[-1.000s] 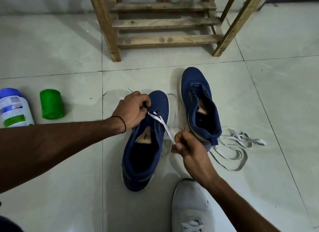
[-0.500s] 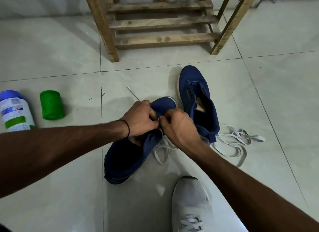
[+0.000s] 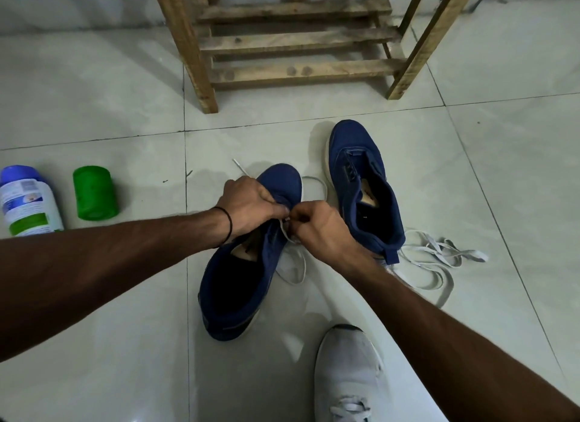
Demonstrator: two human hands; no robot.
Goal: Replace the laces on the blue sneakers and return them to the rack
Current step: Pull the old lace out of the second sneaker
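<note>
Two blue sneakers lie on the tiled floor. The near sneaker (image 3: 241,277) points away from me, and a white lace (image 3: 295,266) runs through its front eyelets. My left hand (image 3: 251,206) grips the shoe's upper by the eyelets. My right hand (image 3: 320,228) pinches the lace right next to it; the fingertips of both hands meet over the tongue. One lace end (image 3: 239,165) sticks out beyond my left hand. The second sneaker (image 3: 365,186) lies to the right with no lace in it. A loose pile of white lace (image 3: 439,258) lies by its heel.
A wooden slatted rack (image 3: 298,38) stands on the floor behind the shoes. At the left are a white bottle with a blue cap (image 3: 26,201) and a green cylinder (image 3: 94,193). A grey laced shoe (image 3: 348,374) sits at the bottom edge.
My right hand moved up from beside the shoe to meet my left hand at the eyelets. The near sneaker's heel swung left, and the taut lace went slack into a loop.
</note>
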